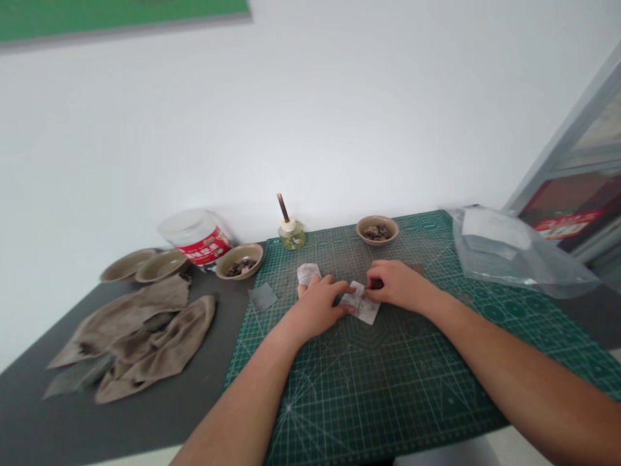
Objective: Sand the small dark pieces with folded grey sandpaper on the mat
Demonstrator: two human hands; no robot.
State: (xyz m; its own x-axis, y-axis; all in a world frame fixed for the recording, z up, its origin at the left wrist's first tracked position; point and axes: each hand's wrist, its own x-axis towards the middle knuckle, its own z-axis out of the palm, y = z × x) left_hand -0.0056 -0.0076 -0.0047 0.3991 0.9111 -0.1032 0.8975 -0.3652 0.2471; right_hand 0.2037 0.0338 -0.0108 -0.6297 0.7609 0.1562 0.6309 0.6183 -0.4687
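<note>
Two hands are seen over a green cutting mat [369,395]: how is the grip set?

The left hand [316,309] and the right hand [394,285] are brought close together, and a folded white paper packet [359,304] is clamped between their fingers, at the middle of the grip.

What is found right at the grip?

A second white paper piece [308,274] is touched by the far side of the left hand. A small dark piece [376,283] is partly hidden by the right hand's fingers; its kind cannot be told.

How much room is left for moving?

A wide stretch of gridded mat is seen between the grip and the mat's near edge, and a narrower stretch toward its far edge.

What is placed further out?

Left of the grip, a grey square sheet [262,296] is laid across the mat's left edge. Ahead of the grip, a bowl of dark pieces [377,230] stands near the far edge. Right of the grip, a clear plastic bag [514,249] is laid over the mat's far corner. Further left, a second bowl of dark pieces [239,261] and crumpled tan cloths [130,336] are placed on a dark grey tabletop [97,417].
</note>
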